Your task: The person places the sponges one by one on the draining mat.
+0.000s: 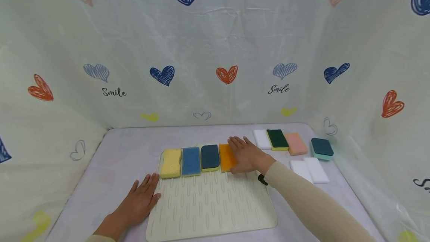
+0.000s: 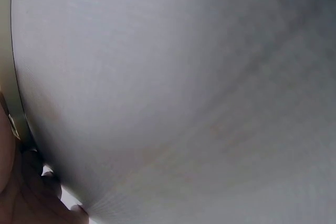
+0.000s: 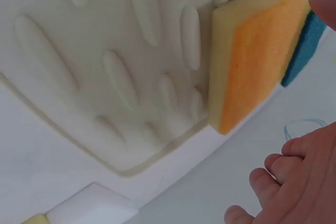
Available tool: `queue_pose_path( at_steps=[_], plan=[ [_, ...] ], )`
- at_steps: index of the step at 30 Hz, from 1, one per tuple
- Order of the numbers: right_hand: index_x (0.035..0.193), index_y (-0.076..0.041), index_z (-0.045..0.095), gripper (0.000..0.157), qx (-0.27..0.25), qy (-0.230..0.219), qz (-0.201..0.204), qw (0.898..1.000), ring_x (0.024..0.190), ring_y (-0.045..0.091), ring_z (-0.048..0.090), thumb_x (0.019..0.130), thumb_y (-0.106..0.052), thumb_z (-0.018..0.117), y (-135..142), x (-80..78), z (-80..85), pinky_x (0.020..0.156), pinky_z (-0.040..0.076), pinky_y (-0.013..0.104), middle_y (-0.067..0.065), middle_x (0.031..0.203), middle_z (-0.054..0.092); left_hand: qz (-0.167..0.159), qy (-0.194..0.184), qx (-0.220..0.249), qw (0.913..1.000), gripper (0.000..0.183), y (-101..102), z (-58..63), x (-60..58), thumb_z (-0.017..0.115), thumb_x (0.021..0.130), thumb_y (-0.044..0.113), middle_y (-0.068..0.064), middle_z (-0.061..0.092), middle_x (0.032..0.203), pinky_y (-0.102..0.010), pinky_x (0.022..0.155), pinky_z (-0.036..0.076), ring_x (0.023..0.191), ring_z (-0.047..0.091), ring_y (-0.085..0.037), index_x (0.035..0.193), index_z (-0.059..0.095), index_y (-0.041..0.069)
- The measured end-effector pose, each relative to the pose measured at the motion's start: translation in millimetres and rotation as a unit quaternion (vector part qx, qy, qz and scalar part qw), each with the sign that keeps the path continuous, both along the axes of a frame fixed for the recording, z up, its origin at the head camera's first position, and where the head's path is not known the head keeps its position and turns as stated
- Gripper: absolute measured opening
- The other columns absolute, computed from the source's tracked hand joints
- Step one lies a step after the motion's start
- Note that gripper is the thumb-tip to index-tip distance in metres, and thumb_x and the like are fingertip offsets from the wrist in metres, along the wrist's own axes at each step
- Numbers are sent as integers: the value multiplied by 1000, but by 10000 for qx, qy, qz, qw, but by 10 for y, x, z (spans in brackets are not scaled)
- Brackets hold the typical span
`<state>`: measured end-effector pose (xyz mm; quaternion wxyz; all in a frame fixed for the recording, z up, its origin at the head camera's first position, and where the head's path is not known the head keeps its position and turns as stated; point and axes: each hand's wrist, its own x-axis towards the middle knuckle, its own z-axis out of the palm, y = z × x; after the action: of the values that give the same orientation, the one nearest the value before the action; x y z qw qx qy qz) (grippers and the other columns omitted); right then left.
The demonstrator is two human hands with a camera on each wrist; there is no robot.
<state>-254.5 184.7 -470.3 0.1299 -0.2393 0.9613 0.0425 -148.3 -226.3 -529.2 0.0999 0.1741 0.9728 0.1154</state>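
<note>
A cream ridged mat (image 1: 215, 204) lies on the table with a row of sponges along its far edge. From the left these are a yellow sponge (image 1: 171, 164), a blue sponge (image 1: 190, 161), a dark teal-topped sponge (image 1: 210, 158) and an orange-topped sponge (image 1: 226, 158). My right hand (image 1: 248, 155) is at the orange sponge, fingers extended; the right wrist view shows the thumb (image 3: 324, 9) at that sponge's edge. Fingers straight, my left hand (image 1: 138, 201) rests at the mat's left edge. The left wrist view shows mostly blurred pale surface, with part of the hand at lower left.
At the table's right side lie a white sponge (image 1: 262, 139), a dark green-topped sponge (image 1: 277, 140), a pink sponge (image 1: 296, 144), a teal sponge (image 1: 321, 148) and two more white sponges (image 1: 315, 170). A heart-print curtain (image 1: 198, 40) surrounds the back and sides.
</note>
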Motion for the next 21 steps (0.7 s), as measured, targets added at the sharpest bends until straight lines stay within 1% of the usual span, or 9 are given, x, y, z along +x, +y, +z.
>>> queue_pose_path(
  at_steps=[4,8,13,16,19,21],
  plan=[
    [168,-1,19,108,-266,385,87,9989,163,36,20,93,-61,68,181,73,115,132,13,56,18,176,19,-12,27,36,10000,71,-8,-15,2,51,111,40,-25,33,169,-73,123,21,157,29,-48,164,29,-3],
    [165,5,25,106,-329,841,250,9956,159,41,28,93,-57,73,438,164,208,130,18,59,24,172,27,0,62,31,10000,71,-12,-31,0,51,111,39,-25,33,169,-73,123,21,157,29,-47,164,29,-3],
    [161,6,32,101,-51,1387,310,9898,155,43,36,92,-52,78,811,251,295,129,22,61,25,167,36,-11,156,55,9999,71,-9,-48,-5,51,112,40,-25,34,168,-73,122,21,157,29,-47,164,30,-3],
    [158,7,38,100,162,1697,345,9848,152,42,40,89,-51,80,1036,293,314,127,27,60,25,164,42,-29,216,121,9997,71,-15,-56,-6,52,111,39,-25,36,168,-73,122,22,156,30,-48,164,31,-3],
    [155,8,42,100,278,1858,322,9817,149,43,44,86,-51,82,1257,346,301,125,30,61,25,160,47,-23,241,171,9996,70,-24,-64,-4,52,111,39,-25,36,167,-73,122,22,156,31,-48,164,31,-3],
    [154,8,43,99,308,1843,228,9821,149,43,44,85,-51,83,1391,390,283,125,30,62,25,158,48,-7,242,186,9995,70,-30,-71,-3,52,111,38,-25,35,168,-73,122,22,156,30,-47,164,31,-3]
  ],
)
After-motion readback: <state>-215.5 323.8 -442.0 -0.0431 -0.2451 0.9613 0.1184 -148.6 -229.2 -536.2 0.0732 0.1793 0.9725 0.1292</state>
